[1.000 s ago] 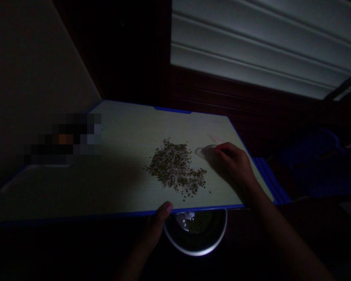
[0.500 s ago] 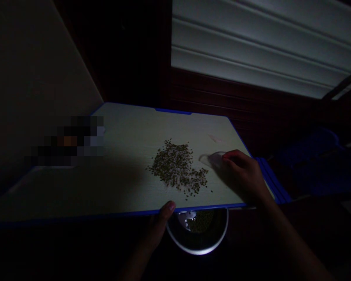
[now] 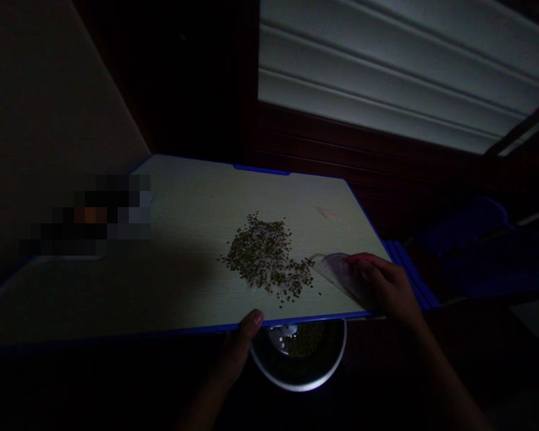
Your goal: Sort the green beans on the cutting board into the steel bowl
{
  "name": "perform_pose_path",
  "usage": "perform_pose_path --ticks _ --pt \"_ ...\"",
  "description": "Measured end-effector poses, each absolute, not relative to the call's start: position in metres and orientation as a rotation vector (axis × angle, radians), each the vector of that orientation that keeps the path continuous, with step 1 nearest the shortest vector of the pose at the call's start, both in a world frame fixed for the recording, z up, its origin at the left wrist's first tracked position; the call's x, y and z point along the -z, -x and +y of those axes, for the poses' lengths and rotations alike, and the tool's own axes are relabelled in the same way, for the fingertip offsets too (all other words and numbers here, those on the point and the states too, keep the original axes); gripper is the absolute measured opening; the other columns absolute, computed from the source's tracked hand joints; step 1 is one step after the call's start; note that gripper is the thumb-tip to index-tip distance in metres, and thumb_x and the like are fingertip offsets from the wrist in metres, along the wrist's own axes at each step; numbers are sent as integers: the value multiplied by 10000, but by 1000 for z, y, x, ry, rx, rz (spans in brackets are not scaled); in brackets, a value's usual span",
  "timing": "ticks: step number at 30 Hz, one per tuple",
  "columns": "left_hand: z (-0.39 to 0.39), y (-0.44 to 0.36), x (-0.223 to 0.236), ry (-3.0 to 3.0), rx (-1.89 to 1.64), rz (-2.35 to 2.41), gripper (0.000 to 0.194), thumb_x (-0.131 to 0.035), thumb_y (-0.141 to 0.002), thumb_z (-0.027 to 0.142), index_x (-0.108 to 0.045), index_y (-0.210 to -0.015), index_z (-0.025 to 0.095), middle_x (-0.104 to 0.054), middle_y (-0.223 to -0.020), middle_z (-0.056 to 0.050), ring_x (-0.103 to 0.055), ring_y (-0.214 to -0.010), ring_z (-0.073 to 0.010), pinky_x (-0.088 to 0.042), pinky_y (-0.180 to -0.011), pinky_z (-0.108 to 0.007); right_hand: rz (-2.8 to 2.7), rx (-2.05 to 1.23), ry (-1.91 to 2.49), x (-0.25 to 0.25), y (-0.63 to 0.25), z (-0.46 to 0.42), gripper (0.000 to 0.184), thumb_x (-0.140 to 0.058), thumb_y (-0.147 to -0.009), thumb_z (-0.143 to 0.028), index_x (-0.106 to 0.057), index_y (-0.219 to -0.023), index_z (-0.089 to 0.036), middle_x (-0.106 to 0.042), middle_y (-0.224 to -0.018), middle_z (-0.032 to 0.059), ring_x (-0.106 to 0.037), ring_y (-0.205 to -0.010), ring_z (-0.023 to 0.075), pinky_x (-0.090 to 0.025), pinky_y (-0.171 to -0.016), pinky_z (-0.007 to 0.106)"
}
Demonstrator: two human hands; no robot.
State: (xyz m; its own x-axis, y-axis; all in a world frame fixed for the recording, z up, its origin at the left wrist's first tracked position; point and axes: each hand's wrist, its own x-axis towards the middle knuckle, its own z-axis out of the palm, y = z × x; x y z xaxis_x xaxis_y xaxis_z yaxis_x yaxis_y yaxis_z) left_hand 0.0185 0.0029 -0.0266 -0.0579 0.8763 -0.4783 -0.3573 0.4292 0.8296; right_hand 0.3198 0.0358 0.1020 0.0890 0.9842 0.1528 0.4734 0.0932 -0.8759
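Note:
On the folding table (image 3: 197, 191) lies a loose patch of small dark-green beans (image 3: 260, 251), spread one layer deep. My right hand (image 3: 384, 284), right of the beans, pinches a thin, clear, rounded piece (image 3: 336, 269) that looks like plastic; its near edge tilts down to the tabletop. My left hand (image 3: 245, 335) is at the table's near edge, thumb laid over the rim, with its other fingers hidden in the dark below. Beside that hand, partly under the edge, a shiny metal bowl (image 3: 299, 386) holds more green beans.
A blurred-out patch (image 3: 90, 215) covers something at the table's left end. Blue plastic seats or stools (image 3: 467, 233) stand at the right. Behind the table are a dark wooden panel (image 3: 305, 137) and pale slats (image 3: 386, 78). The light is very dim.
My right hand has drawn the clear piece a little nearer and to the right, tilting it more. The view has shifted slightly; my left hand and the bean patch stay put on the table.

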Motion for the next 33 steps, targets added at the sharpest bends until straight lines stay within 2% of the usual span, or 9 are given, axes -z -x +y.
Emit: perform_pose_path --ticks 5,10,14,19,23,26,30,33 --pt "2 -17 30 -513 -1057 1306 534 -817 -618 612 -803 -976 216 -814 -1153 -155 -504 -1422 -435 -276 -1233 -588 -1448 -742 1528 -98 -322 36 308 -592 -961 -480 -794 -949 -249 -763 -883 39 -690 -832 232 -515 -714 341" --pt "2 -14 33 -531 -1020 1283 491 -808 -644 603 -802 -944 214 -811 -1160 -170 -538 -1397 -422 -329 -1211 -570 -1454 -714 1601 -101 -319 36 235 -720 -869 -470 -792 -907 -250 -771 -903 33 -688 -830 230 -507 -720 339" --pt "2 -15 35 -502 -1006 1283 516 -808 -635 603 -797 -964 206 -815 -1154 -156 -576 -1359 -424 -348 -1201 -569 -1438 -716 1637 -103 -317 36 247 -770 -820 -464 -783 -906 -233 -774 -895 39 -689 -810 233 -505 -696 333" --pt "2 -16 35 -512 -1012 1264 546 -815 -615 596 -798 -976 187 -817 -1148 -151 -591 -1338 -435 -353 -1199 -571 -1435 -703 1619 -105 -314 35 269 -711 -870 -494 -765 -854 -231 -745 -816 26 -670 -764 220 -495 -681 321" --pt "3 -17 32 -496 -1031 1274 567 -816 -608 606 -800 -986 183 -812 -1164 -158 -554 -1372 -451 -308 -1217 -590 -1465 -703 1573 -105 -315 35 336 -579 -961 -465 -747 -795 -225 -734 -826 25 -670 -806 221 -501 -743 330" --pt "3 -17 31 -477 -1028 1269 546 -837 -579 593 -802 -942 186 -813 -1160 -162 -536 -1384 -463 -305 -1214 -607 -1453 -711 1549 -103 -318 35 337 -562 -972 -451 -755 -816 -223 -743 -854 30 -679 -833 226 -509 -780 339" --pt "3 -18 33 -491 -1045 1277 539 -838 -581 592 -795 -942 194 -817 -1147 -158 -564 -1360 -455 -342 -1195 -608 -1436 -776 1550 -101 -318 35 219 -689 -897 -440 -769 -895 -237 -767 -921 36 -699 -873 235 -524 -772 336" --pt "3 -18 32 -485 -1043 1299 534 -839 -588 594 -792 -945 199 -819 -1132 -164 -581 -1343 -455 -368 -1177 -616 -1401 -804 1558 -102 -316 34 205 -734 -861 -422 -770 -953 -242 -780 -937 38 -715 -876 235 -538 -757 332"
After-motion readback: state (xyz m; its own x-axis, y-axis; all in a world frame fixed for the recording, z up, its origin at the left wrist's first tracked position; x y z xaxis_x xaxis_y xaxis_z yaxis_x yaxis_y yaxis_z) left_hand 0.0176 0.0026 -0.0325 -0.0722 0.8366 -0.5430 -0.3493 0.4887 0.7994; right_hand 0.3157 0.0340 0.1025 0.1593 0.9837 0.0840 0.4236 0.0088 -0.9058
